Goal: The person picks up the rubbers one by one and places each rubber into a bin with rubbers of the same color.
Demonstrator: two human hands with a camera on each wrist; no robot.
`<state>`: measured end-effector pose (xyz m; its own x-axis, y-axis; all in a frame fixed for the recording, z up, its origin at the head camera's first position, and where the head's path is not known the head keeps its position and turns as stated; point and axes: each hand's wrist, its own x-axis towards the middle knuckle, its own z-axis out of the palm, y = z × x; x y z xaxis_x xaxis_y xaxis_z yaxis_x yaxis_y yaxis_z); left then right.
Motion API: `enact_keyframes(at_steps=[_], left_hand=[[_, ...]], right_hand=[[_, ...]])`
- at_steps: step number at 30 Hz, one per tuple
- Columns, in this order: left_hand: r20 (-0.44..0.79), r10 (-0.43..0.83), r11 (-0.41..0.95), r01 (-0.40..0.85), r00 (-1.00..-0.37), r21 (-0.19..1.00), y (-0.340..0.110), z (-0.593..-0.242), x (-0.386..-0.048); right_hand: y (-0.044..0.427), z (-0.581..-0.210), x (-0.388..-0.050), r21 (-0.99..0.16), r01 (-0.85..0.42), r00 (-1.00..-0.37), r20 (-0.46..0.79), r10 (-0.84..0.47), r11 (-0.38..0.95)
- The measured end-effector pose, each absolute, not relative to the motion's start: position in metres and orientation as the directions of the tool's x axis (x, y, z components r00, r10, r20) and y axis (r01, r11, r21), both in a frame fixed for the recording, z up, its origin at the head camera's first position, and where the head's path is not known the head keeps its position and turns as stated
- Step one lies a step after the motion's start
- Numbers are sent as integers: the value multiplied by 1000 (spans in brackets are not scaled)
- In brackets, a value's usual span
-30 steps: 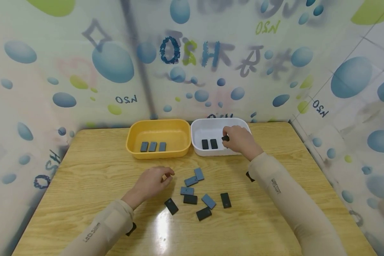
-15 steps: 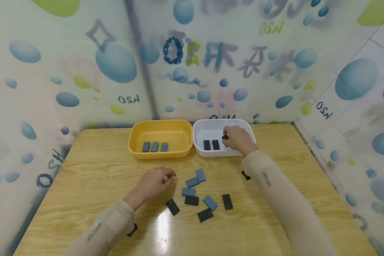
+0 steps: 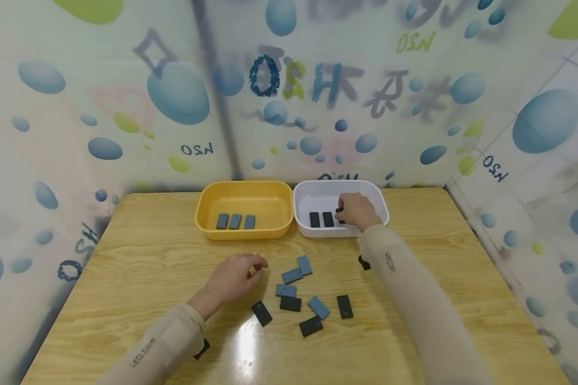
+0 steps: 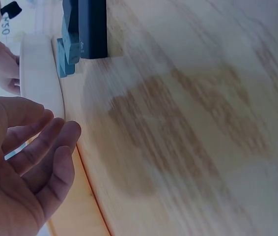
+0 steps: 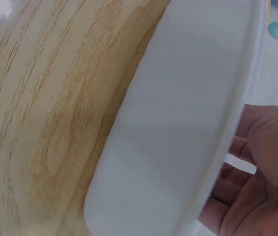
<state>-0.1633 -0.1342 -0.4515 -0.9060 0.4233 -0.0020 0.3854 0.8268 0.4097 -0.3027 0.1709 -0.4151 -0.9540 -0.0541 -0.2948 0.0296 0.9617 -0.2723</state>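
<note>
In the head view my right hand (image 3: 358, 210) reaches into the white tray (image 3: 337, 232) and pinches a black block (image 3: 340, 214), right of two black blocks standing side by side there. The tray wall (image 5: 163, 128) hides its fingertips in the right wrist view. Over the table, my left hand (image 3: 232, 278) hangs with loosely curled fingers, holding nothing, left of the loose blue blocks (image 3: 292, 275). The left wrist view shows that hand (image 4: 31, 162) with its palm and fingers bare.
The yellow tray (image 3: 244, 234) holds three blue-grey blocks (image 3: 235, 221) and touches the white tray's left side. Several black blocks (image 3: 345, 307) and blue blocks lie on the wooden table (image 3: 139, 256), one black block (image 3: 364, 263) beside the right sleeve, another (image 3: 202, 349) beside the left sleeve.
My right hand has come slightly lower in the white tray with the black block, and its forearm has shifted left. The left hand keeps its pose. The whole head view has drifted slightly.
</note>
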Motion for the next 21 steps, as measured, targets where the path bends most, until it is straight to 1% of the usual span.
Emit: enact_keyframes(at_steps=[5,8,21], left_hand=[[-7,415,833,377,-910,406,-133,-452,-162],[-8,410,832,371,-912,413,-133,-452,-161],[-17,394,833,349,-919,431,-135,-451,-159]], right_hand=[[170,-419,-303,-272,81,-942,-334,-15,959],[170,-424,-305,-259,89,-939,-343,-5,962],[174,-439,-312,-254,66,-947,-320,-19,965]])
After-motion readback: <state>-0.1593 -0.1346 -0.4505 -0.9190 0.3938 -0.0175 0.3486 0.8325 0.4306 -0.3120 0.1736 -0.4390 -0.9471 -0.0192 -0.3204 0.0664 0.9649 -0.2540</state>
